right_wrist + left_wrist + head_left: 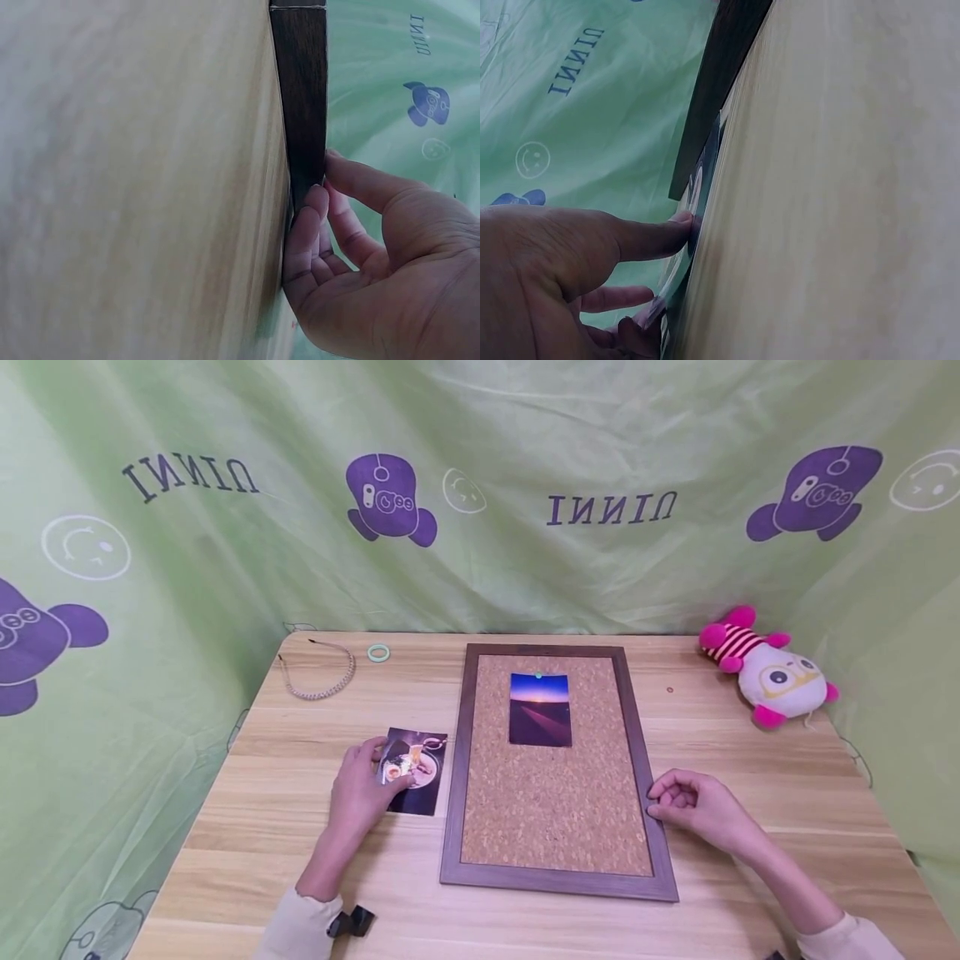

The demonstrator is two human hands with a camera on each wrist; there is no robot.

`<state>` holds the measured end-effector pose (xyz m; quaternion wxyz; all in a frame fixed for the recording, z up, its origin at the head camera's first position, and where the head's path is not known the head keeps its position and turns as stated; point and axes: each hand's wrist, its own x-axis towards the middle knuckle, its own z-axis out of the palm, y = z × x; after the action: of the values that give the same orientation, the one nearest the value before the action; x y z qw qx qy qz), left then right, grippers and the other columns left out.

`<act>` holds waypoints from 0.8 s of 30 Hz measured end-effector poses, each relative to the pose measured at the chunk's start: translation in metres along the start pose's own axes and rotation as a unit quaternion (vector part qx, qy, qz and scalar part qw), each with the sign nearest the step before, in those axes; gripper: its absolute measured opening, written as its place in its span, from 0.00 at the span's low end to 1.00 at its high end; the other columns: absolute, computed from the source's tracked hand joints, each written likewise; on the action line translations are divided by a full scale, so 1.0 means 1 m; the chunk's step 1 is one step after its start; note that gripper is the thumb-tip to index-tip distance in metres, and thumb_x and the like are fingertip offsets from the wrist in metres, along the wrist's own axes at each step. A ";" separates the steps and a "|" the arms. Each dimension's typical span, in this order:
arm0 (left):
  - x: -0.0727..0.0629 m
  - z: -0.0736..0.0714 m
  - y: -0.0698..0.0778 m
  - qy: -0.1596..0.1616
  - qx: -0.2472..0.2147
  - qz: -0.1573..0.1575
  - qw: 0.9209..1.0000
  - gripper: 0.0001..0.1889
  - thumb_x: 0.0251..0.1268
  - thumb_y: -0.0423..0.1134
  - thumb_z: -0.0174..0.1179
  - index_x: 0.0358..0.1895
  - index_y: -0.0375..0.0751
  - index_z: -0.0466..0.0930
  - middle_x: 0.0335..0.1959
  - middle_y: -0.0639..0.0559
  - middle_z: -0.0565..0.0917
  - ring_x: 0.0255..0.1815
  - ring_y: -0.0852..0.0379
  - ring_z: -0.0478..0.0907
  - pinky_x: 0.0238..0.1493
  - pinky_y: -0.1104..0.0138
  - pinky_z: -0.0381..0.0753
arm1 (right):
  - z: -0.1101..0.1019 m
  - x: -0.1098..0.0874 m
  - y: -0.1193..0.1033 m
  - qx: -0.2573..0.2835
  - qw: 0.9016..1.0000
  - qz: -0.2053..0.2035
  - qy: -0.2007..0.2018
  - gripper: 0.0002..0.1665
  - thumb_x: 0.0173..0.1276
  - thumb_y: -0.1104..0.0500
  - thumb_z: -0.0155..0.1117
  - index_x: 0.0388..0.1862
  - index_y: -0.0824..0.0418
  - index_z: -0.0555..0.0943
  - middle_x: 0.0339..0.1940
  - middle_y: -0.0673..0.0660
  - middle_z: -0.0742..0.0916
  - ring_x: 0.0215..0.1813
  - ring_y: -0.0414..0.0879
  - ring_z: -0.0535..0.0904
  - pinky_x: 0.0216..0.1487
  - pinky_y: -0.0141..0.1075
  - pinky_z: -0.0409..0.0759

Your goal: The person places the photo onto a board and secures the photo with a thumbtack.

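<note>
My left hand (366, 785) pinches the left side of a food photo (422, 797), its thumb on the picture and its fingers at the left edge. In the left wrist view that photo (701, 184) tilts up at the fingers. To its right lies a framed cork board (555, 810), flat on the table. A sunset photo (540, 714) hangs on the board's upper part under a small green pushpin (538, 676). My right hand (697, 806) grips the board's right edge, with its thumb at the top of the dark wooden frame (301, 97) and curled fingers against the side.
A beaded headband (330, 693) and a mint green ring (378, 652) lie at the back left of the wooden table (255, 827). A plush toy (780, 681) rests at the back right, near a tiny brown ring (670, 690). Green curtains (480, 577) hang around the table.
</note>
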<state>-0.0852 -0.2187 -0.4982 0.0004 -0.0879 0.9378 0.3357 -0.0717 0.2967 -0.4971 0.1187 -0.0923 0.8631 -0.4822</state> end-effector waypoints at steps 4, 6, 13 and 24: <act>0.000 -0.003 -0.001 0.011 -0.009 0.007 1.000 0.42 0.59 0.39 0.85 0.75 0.30 0.76 0.55 0.33 0.86 0.49 0.39 0.83 0.56 0.43 0.83 | 0.000 0.000 0.000 -0.004 1.000 0.003 0.001 0.11 0.67 0.70 0.80 0.45 0.68 0.86 0.33 0.50 0.86 0.31 0.36 0.79 0.31 0.29 0.82; 0.000 -0.004 -0.002 0.018 -0.018 0.008 1.000 0.40 0.59 0.36 0.84 0.74 0.31 0.78 0.51 0.36 0.88 0.43 0.44 0.84 0.51 0.47 0.84 | 0.000 0.000 0.000 -0.005 1.000 0.004 0.001 0.11 0.67 0.71 0.80 0.45 0.68 0.86 0.33 0.50 0.86 0.31 0.36 0.79 0.31 0.29 0.82; -0.002 -0.007 -0.006 0.032 -0.057 0.010 0.998 0.26 0.67 0.27 0.75 0.69 0.33 0.84 0.41 0.42 0.90 0.35 0.51 0.87 0.34 0.64 0.87 | 0.000 0.000 -0.001 0.000 1.000 0.004 -0.002 0.11 0.67 0.70 0.80 0.45 0.68 0.86 0.33 0.50 0.86 0.31 0.36 0.80 0.31 0.29 0.81; -0.005 -0.014 -0.009 0.025 -0.120 -0.013 0.992 0.20 0.75 0.27 0.68 0.67 0.36 0.85 0.46 0.40 0.91 0.36 0.53 0.85 0.29 0.70 0.85 | -0.002 0.001 -0.005 0.006 1.000 0.014 -0.003 0.11 0.67 0.68 0.80 0.44 0.68 0.86 0.32 0.50 0.86 0.31 0.37 0.80 0.31 0.30 0.82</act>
<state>-0.0783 -0.2338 -0.4924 -0.0295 -0.1080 0.8893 0.4433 -0.0727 0.2959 -0.4917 0.1285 -0.0808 0.8612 -0.4850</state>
